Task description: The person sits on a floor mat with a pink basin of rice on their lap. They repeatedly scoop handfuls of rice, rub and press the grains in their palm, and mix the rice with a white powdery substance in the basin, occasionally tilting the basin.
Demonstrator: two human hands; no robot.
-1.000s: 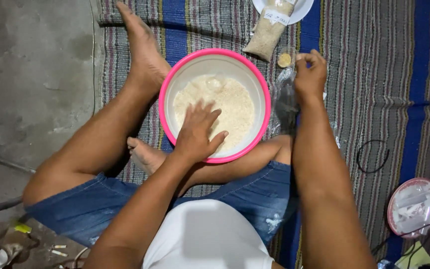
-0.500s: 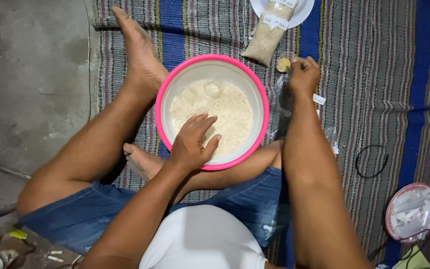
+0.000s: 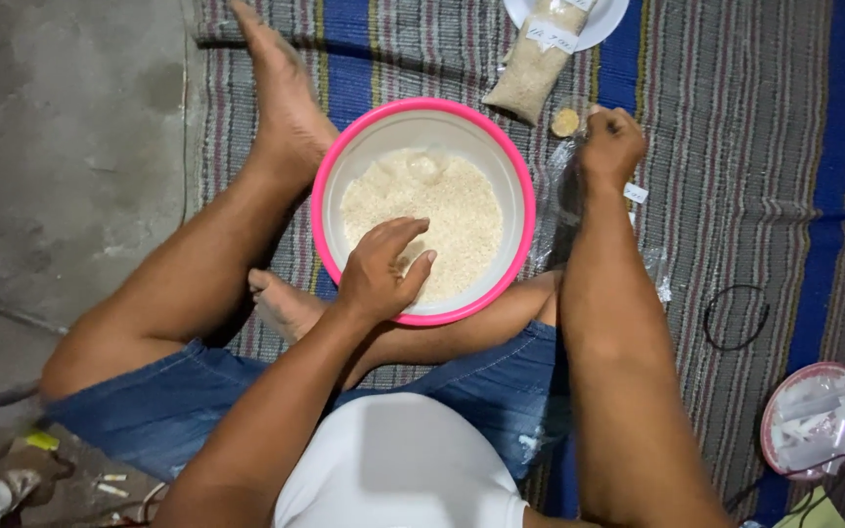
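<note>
1. The left hand (image 3: 380, 269) has lifted since a second ago: then it lay flat and spread, pressed down into the pale grainy mixture (image 3: 422, 220); now it hovers over the near side of the pink-rimmed bowl (image 3: 344, 161), fingers drawn together and curled, the tips just above or barely touching the grains. I judge that the pressing or mixing stroke has paused and that the hand is between strokes.

2. That hand's grip is loose and half-closed. It holds nothing that I can see; whether a pinch of grain sits under the fingertips I cannot tell.

3. The bowl itself has stayed put, resting between the person's legs on the striped mat (image 3: 735, 147), with the mixture heaped in its middle and a wetter-looking lump at the far side.

4. The right hand (image 3: 610, 145) has stayed just beside the bowl's right rim, at the top of a clear plastic bag (image 3: 561, 200) that lies crumpled on the mat. Across the three moments it has barely shifted.

5. Its fingers are closed into a near fist, apparently gripping the bag's upper edge; the exact hold is hidden by the knuckles.

6. Just beyond that hand lie a small round yellowish piece (image 3: 565, 121) and a packet of grain (image 3: 532, 68), which rests partly on a white plate (image 3: 610, 22).
</note>
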